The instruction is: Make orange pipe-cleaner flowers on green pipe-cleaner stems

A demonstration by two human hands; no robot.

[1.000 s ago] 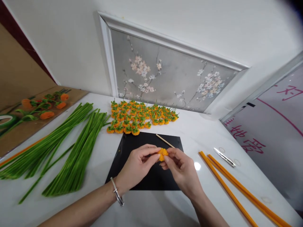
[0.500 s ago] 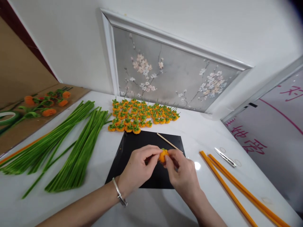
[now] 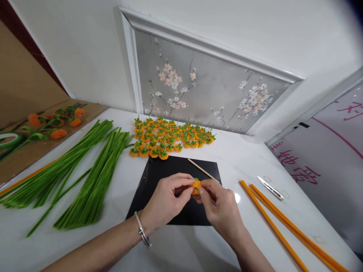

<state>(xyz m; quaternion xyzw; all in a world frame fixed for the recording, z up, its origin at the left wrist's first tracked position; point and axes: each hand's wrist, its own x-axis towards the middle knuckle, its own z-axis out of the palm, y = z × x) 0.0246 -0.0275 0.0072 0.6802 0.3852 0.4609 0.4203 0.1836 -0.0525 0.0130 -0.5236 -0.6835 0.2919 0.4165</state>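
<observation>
Between my fingertips is a small orange pipe-cleaner flower with a bit of green at its top. My left hand pinches it from the left, thumb and forefinger closed on its edge. From the other side my right hand grips it the same way. Both hands hover over a black mat, on which a thin wooden stick lies just beyond the fingers. Parts of the flower are covered by my fingers.
Rows of finished orange flowers with green tops stand at the back. Green pipe cleaners lie in bundles on the left. To the right are orange pipe cleaners and small thread snips. Green tape sits far left.
My fingers have shifted slightly on the orange flower, and its shape between them looks a little different. Both hands still hold it in nearly the same place.
</observation>
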